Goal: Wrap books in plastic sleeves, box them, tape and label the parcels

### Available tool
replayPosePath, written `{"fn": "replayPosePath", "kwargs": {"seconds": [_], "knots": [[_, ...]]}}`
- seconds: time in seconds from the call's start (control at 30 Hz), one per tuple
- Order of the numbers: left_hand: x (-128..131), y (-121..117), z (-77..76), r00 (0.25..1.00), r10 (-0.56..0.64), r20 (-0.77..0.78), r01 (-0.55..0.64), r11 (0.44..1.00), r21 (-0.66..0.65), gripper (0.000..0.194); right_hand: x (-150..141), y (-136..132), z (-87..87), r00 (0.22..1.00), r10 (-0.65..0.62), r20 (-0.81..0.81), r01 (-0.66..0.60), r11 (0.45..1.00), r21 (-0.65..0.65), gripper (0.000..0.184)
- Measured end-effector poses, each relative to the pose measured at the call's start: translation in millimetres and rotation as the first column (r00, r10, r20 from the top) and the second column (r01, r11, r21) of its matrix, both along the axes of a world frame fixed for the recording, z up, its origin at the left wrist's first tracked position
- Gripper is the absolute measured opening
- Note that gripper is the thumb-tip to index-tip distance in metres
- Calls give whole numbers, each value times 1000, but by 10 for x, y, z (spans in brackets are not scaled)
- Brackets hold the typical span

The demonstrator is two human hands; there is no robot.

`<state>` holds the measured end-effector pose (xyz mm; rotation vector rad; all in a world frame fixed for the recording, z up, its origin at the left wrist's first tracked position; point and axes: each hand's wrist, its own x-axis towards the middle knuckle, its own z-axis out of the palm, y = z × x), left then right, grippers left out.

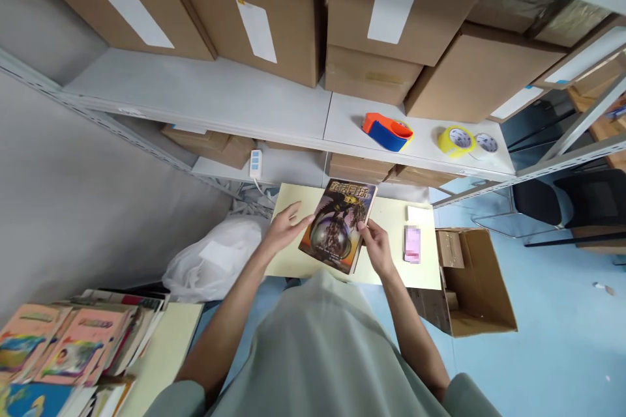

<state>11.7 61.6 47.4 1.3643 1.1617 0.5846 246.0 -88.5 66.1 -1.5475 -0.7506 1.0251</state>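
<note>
A book [337,228] with a dark, colourful illustrated cover and Chinese lettering is tilted over the pale yellow table [420,275]. My right hand [377,247] grips its right edge, thumb on the cover and fingers behind. On the other side, my left hand [284,229] has its fingers apart, with a fingertip at the book's left edge; whether it touches cannot be made out. A pink, blurred item [411,244] lies on the table to the right of my right hand, and a small white block [417,214] is just beyond it.
A shelf [235,94] with cardboard boxes crosses in front, carrying an orange-blue tape dispenser [388,131] and tape rolls [456,141]. An open carton [482,280] stands right. At left are a white plastic bag [215,257] and stacked books [81,345]. A power strip [255,164] sits below the shelf.
</note>
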Motion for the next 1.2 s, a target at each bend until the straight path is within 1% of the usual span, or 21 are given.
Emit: {"fn": "replayPosePath", "kwargs": {"seconds": [0.07, 0.13, 0.17, 0.23, 0.33, 0.4, 0.5, 0.57, 0.63, 0.7, 0.77, 0.83, 0.9, 0.97, 1.07, 1.13, 1.2], "knots": [[-79, 83, 7, 996, -19, 86, 33, 987, -160, 91, 125, -48, 80, 995, 63, -78, -62, 998, 16, 61], [-100, 57, 48, 981, -43, 189, 94, 959, -269, 85, 216, -61, 140, 989, 102, -106, -99, 995, 31, 59], [-92, 21, 77, 974, -36, 225, 102, 951, -292, 80, 251, -54, 161, 988, 113, -103, -110, 993, 35, 59], [-56, -59, 145, 968, 5, 250, 72, 952, -298, 72, 302, -20, 188, 987, 136, -89, -132, 990, 45, 60], [-11, -133, 250, 971, 68, 227, -7, 965, -261, 67, 346, 43, 202, 979, 180, -94, -173, 982, 79, 60], [-18, -145, 318, 973, 73, 218, -21, 972, -232, 67, 365, 70, 195, 970, 227, -90, -217, 970, 107, 60], [-90, -127, 414, 978, 28, 206, 6, 987, -163, 67, 391, 80, 177, 958, 286, -30, -279, 951, 132, 56], [-160, -100, 471, 984, -23, 178, 39, 995, -88, 66, 412, 77, 181, 954, 292, 61, -298, 947, 120, 51], [-226, -71, 529, 989, -70, 132, 70, 998, 4, 61, 434, 79, 214, 946, 267, 184, -290, 951, 111, 44], [-272, -49, 595, 992, -93, 84, 84, 990, 109, 55, 448, 87, 273, 927, 224, 300, -279, 948, 154, 38], [-289, -40, 672, 990, -110, 86, 89, 971, 221, 50, 445, 100, 341, 905, 190, 381, -294, 926, 237, 32], [-280, -44, 752, 986, -119, 121, 74, 944, 321, 43, 418, 109, 394, 887, 175, 427, -321, 898, 300, 28], [-255, -55, 824, 983, -102, 155, 34, 921, 389, 38, 370, 110, 424, 881, 159, 445, -326, 887, 328, 26], [-233, -66, 883, 985, -64, 163, -11, 905, 425, 38, 316, 103, 437, 887, 140, 441, -307, 891, 335, 25], [-228, -73, 940, 985, -52, 163, -25, 899, 437, 40, 257, 92, 452, 902, 112, 416, -263, 908, 327, 26], [-243, -73, 946, 984, -58, 170, -20, 906, 423, 40, 243, 91, 462, 915, 102, 390, -238, 917, 319, 27], [-265, -74, 917, 981, -55, 184, -20, 925, 380, 44, 243, 92, 466, 932, 109, 346, -221, 927, 303, 38]]}}
